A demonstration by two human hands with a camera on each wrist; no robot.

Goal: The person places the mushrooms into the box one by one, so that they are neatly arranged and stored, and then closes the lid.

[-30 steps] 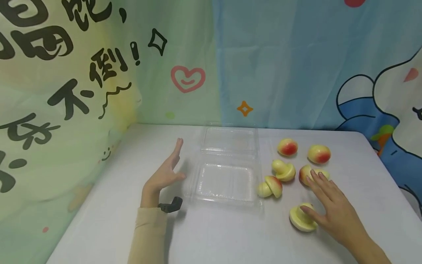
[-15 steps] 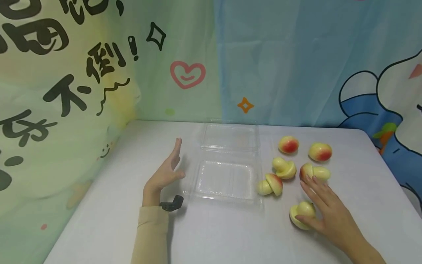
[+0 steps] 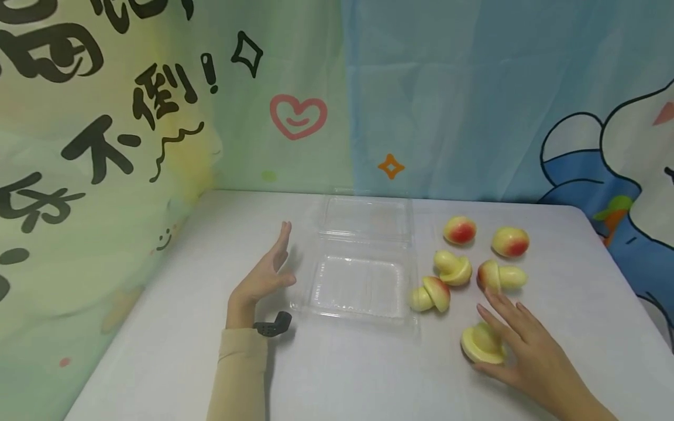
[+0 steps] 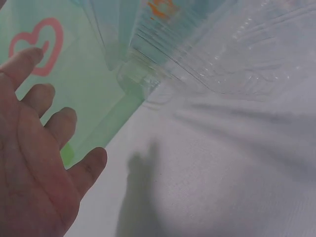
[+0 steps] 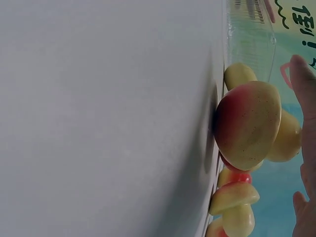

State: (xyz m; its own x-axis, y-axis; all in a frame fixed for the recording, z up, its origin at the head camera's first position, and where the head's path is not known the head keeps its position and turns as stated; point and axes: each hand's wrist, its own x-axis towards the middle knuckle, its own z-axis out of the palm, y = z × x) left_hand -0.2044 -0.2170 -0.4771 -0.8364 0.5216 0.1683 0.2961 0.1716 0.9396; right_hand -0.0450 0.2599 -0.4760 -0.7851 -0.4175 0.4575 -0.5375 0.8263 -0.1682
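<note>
My right hand (image 3: pixel 534 351) hovers over the nearest toy mushroom (image 3: pixel 481 345), its fingers spread and thumb at the near side of the cap. Part of the stem is hidden under the hand. In the right wrist view this mushroom (image 5: pixel 249 126) shows a yellow cap with a red blush, and the fingers (image 5: pixel 308 113) run along the right edge. My left hand (image 3: pixel 263 280) is held up, fingers extended, left of a clear plastic box (image 3: pixel 358 286) with its lid opened back. The left palm (image 4: pixel 34 173) holds nothing.
Several more toy mushrooms lie right of the box: one beside its edge (image 3: pixel 432 295), one behind that (image 3: pixel 453 269), one past my right fingertips (image 3: pixel 505 276), and two cap-up at the back (image 3: pixel 460 230). A printed curtain (image 3: pixel 447 105) hangs behind the white table (image 3: pixel 158 351).
My right hand has drawn back toward the near mushroom, uncovering the mushroom beyond its fingertips. The near mushroom has turned slightly. My left hand has stayed in place.
</note>
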